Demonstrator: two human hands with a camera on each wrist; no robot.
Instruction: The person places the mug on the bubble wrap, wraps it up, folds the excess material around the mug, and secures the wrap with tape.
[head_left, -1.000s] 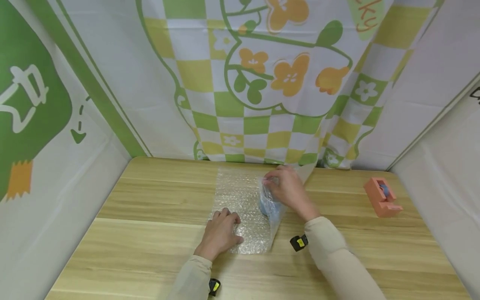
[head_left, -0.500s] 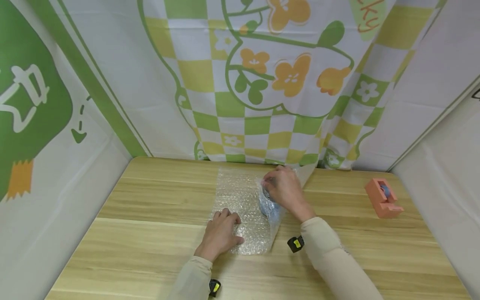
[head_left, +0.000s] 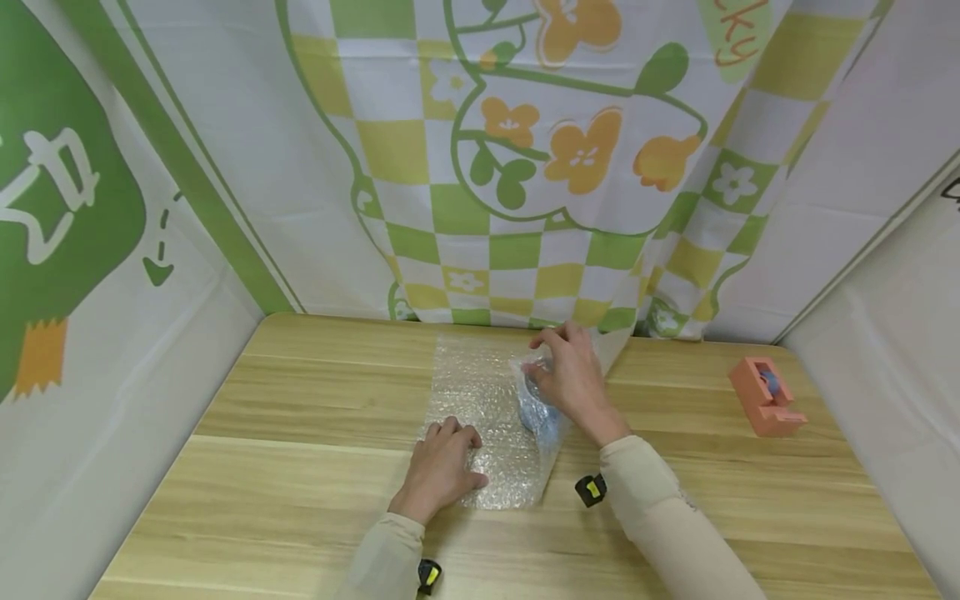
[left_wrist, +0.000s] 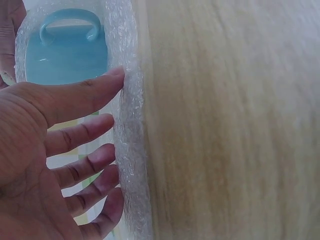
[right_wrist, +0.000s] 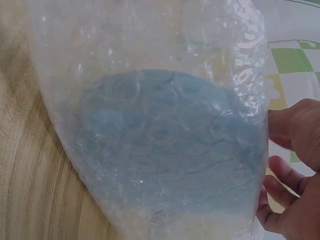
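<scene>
A light-blue mug with a loop handle is on a sheet of bubble wrap. A raised flap of the sheet covers its right side, so the mug looks blurred through the bubbles in the right wrist view. My left hand rests its spread fingertips and thumb on the near-left part of the sheet. My right hand is over the mug at the flap's upper edge. Its thumb and forefinger stand apart, and the fingers touch or nearly touch the wrap's edge in the right wrist view.
A coral-pink tape dispenser with a blue roll stands at the right of the wooden table. A checked, flowered cloth hangs behind the table's back edge. The wrap's far-right end reaches up against that cloth.
My right hand's thumb and forefinger, close together at the flap's edge before, have spread apart. The left hand has stayed on the sheet.
</scene>
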